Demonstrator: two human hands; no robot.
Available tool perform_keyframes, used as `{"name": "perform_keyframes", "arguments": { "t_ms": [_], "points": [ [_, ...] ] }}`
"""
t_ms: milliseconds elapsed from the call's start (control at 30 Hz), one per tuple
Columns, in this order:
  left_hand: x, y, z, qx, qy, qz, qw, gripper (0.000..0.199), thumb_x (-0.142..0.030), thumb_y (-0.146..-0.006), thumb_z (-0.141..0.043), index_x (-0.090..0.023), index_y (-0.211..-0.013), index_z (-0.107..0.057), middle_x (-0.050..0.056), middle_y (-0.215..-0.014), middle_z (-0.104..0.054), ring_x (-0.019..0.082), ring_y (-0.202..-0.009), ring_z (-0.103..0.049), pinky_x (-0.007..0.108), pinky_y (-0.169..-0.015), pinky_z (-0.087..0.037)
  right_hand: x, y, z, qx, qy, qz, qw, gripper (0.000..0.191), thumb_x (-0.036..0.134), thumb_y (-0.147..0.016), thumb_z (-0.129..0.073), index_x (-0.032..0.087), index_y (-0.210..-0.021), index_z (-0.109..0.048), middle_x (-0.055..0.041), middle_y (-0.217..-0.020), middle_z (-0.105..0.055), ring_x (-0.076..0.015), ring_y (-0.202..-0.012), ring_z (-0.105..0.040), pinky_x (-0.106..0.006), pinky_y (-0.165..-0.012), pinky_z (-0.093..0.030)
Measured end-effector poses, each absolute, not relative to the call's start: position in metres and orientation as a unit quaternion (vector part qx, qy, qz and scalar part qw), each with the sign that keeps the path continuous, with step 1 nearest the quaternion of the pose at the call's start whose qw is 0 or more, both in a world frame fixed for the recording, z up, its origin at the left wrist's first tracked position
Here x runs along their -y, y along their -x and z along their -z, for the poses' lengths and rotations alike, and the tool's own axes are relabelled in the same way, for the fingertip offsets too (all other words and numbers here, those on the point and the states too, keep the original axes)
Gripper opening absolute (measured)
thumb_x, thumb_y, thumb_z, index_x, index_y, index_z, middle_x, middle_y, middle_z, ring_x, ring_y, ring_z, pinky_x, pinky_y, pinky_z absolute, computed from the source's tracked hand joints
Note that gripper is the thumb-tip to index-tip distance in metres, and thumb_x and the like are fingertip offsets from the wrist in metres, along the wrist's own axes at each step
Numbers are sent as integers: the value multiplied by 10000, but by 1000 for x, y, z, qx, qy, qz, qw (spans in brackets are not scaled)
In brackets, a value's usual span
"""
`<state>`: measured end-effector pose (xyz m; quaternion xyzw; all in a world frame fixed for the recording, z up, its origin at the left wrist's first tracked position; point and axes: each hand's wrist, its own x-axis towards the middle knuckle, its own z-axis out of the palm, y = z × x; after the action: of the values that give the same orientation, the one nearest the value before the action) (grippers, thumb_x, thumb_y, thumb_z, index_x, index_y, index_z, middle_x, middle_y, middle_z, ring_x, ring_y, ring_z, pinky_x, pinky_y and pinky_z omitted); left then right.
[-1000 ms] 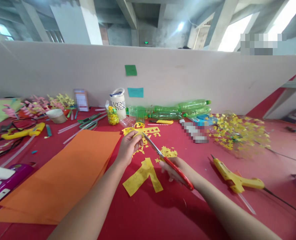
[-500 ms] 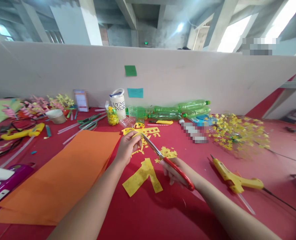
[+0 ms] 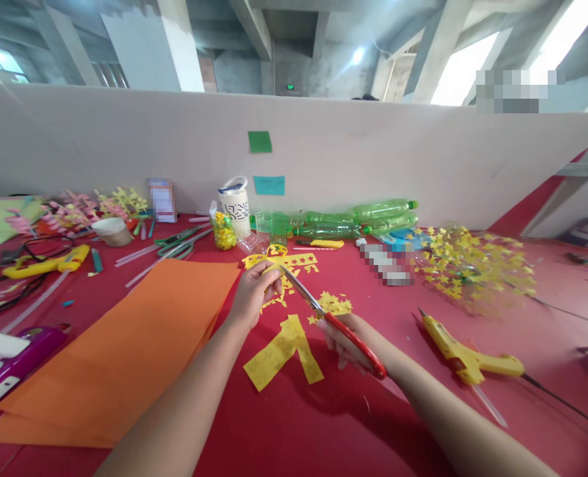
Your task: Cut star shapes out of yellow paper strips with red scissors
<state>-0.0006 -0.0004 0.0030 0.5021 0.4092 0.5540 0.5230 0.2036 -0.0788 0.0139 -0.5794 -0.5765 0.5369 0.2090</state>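
Note:
Between the fingertips of my left hand [image 3: 254, 289] is a small piece of yellow paper [image 3: 277, 261], mostly covered by the fingers. My right hand [image 3: 356, 341] is wrapped round the red handles of a pair of scissors [image 3: 307, 295]. The blades point up and left, their tips at the paper by my left fingers. Beyond and beneath the hands lie yellow paper scraps [image 3: 301, 260] with star-shaped holes. A small heap of cut yellow stars [image 3: 336, 303] sits just past my right hand. Nearer me are yellow paper strips [image 3: 278, 351] with faint drawn marks.
Orange sheets [image 3: 124, 344] cover the left of the red table. A yellow glue gun [image 3: 465, 354] with a cord lies to the right, before a spray of yellow stars [image 3: 467, 265]. Green bottles [image 3: 331, 225], a white cup [image 3: 234, 205] and a yellow utility knife [image 3: 326, 244] stand or lie behind.

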Motion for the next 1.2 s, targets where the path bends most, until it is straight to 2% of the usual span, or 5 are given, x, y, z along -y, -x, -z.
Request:
{"name": "perform_keyframes", "arguments": {
  "t_ms": [233,467,667,967,1200],
  "points": [
    [0,1,-3,-404,-509,-552,522,155,-320,-749,-606,-168,-729,-585,-34,-497,-546,31,-356,-301,183,-372,-166,77,-206,-10,577,570,-543,217,413,542,-794,-578,176,-612,-514,56,-382,-420,-115,-332,-492,-157,-245,-264],
    [-1,1,0,-407,-521,-553,507,190,-324,-786,-577,-161,-689,-561,-30,-521,-565,28,-359,-324,173,-365,-187,75,-206,-5,578,552,-559,221,422,531,-792,-604,183,-592,-475,96,-317,-351,-66,-241,-364,-199,-356,-417],
    [-2,2,1,-405,-528,-549,506,192,-305,-797,-572,-156,-677,-554,-35,-521,-559,22,-358,-328,164,-365,-197,73,-207,-3,579,544,-564,227,442,552,-787,-606,189,-575,-467,93,-309,-357,-70,-233,-361,-213,-371,-434],
    [0,1,0,-400,-513,-563,511,173,-320,-801,-581,-167,-725,-553,-40,-540,-571,28,-342,-362,165,-355,-229,75,-206,-8,579,546,-563,222,429,539,-800,-589,186,-589,-468,100,-306,-342,-64,-226,-353,-206,-365,-427],
    [0,0,1,-377,-503,-577,521,149,-290,-784,-606,-164,-718,-559,-30,-564,-574,56,-418,-457,169,-401,-333,77,-207,-9,591,553,-544,222,436,569,-791,-578,168,-627,-529,47,-394,-450,-108,-322,-480,-164,-254,-272]
  ]
}}
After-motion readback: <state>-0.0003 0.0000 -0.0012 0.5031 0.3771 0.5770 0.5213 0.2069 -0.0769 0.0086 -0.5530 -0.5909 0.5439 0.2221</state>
